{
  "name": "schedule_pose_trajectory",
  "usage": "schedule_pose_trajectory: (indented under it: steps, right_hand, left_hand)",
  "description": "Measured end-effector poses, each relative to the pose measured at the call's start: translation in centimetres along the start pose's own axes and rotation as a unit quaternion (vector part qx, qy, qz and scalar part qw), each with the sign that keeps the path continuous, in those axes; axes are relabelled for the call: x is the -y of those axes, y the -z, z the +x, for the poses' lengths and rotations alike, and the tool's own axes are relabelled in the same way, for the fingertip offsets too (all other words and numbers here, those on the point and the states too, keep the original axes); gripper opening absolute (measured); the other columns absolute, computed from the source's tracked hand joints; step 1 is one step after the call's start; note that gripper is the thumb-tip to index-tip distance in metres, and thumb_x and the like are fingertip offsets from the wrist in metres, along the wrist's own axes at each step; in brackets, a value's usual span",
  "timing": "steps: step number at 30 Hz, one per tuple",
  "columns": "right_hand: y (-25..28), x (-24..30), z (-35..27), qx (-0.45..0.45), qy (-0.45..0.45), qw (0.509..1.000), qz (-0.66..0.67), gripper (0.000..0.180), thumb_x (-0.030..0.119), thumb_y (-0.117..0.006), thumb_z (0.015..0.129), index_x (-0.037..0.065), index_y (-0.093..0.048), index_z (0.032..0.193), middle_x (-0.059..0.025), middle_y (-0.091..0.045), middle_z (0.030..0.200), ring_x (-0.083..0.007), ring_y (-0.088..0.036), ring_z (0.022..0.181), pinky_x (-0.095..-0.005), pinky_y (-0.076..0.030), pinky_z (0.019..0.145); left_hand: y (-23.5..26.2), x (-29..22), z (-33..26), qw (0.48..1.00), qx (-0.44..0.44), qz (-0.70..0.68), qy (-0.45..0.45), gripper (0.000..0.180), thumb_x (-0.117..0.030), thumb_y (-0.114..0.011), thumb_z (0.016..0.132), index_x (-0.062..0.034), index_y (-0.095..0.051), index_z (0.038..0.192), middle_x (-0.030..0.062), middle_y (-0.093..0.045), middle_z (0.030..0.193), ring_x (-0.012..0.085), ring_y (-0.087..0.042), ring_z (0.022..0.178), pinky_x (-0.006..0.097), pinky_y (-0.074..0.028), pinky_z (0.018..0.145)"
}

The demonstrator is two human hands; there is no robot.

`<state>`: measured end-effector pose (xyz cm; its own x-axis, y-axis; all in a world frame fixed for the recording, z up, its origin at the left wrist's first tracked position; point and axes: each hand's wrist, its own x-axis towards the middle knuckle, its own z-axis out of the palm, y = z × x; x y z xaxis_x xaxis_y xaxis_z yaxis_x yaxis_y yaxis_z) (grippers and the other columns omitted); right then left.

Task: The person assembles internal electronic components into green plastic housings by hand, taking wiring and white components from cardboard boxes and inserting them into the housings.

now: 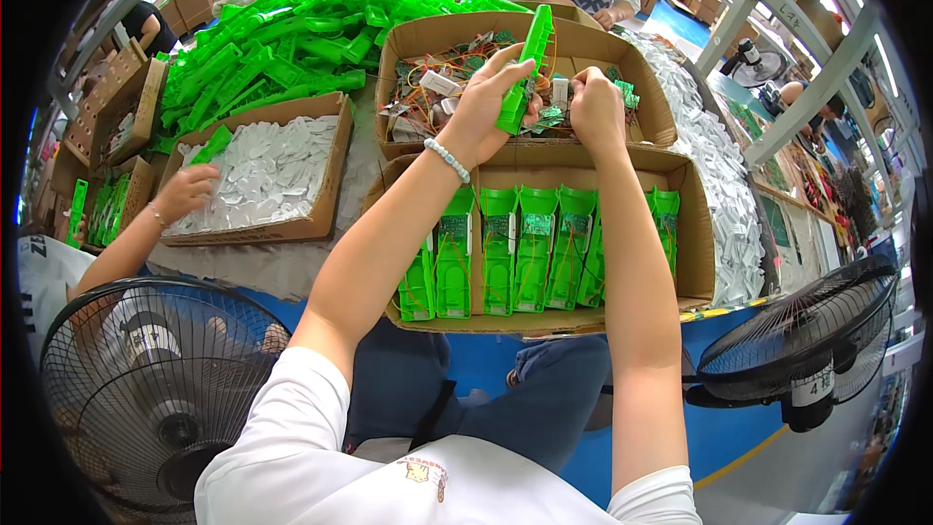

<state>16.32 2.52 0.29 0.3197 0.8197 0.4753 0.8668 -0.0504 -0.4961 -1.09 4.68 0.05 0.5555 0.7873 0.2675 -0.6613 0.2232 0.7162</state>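
Raised over the far cardboard box (622, 56), my left hand (481, 109) is closed around a long green plastic shell (535, 44), held tilted and nearly on end. To its right, my right hand (596, 109) has its fingertips pinched together; whatever is between them is too small to make out. Beneath both hands, that box holds a tangle of green circuit boards, thin coloured wires and white plastic parts (440, 84). In the nearer cardboard box (692, 233) stand several green shells (499, 282), fitted with circuit boards and wires.
A heap of green shells (282, 44) rises at the far left. Before it, a box of white plastic pieces (272, 170) has a co-worker's hand (188, 190) over it. White pieces (724, 194) line the right side. Fans (165, 379) (797, 340) flank me; two people sit opposite.
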Motion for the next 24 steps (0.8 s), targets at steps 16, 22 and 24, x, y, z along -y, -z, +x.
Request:
schedule_pose_trajectory:
  steps: [16,22,24]
  right_hand:
    - [0.6,-0.4,0.0,0.019,0.032,0.968,0.248,0.016,0.008,-0.060,0.090,-0.005,-0.065,0.098,-0.0194,-0.069,0.089,-0.0286,-0.069,0.080,-0.0385,-0.054,0.072]
    - [0.1,-1.5,0.4,0.042,0.117,0.950,0.286,0.026,0.016,-0.068,0.087,-0.002,-0.069,0.106,-0.0163,-0.068,0.089,-0.0235,-0.069,0.079,-0.0343,-0.054,0.072]
    - [0.2,-1.4,0.4,0.058,0.109,0.948,0.295,0.028,0.019,-0.071,0.085,-0.001,-0.070,0.105,-0.0156,-0.067,0.088,-0.0231,-0.069,0.080,-0.0338,-0.054,0.072]
  left_hand:
    - [-0.1,0.0,0.0,1.000,0.004,0.009,0.004,0.040,-0.017,-0.057,0.098,-0.0096,-0.047,0.137,0.0104,-0.062,0.095,0.0181,-0.057,0.068,0.029,-0.046,0.054]
    - [0.0,-0.2,0.0,1.000,0.011,0.020,0.004,0.041,-0.017,-0.056,0.098,-0.0098,-0.046,0.138,0.0107,-0.062,0.095,0.0180,-0.057,0.068,0.029,-0.046,0.054]
    - [0.0,0.0,0.0,1.000,0.014,0.018,0.005,0.041,-0.017,-0.056,0.098,-0.0097,-0.046,0.137,0.0107,-0.062,0.095,0.0181,-0.058,0.068,0.029,-0.046,0.054]
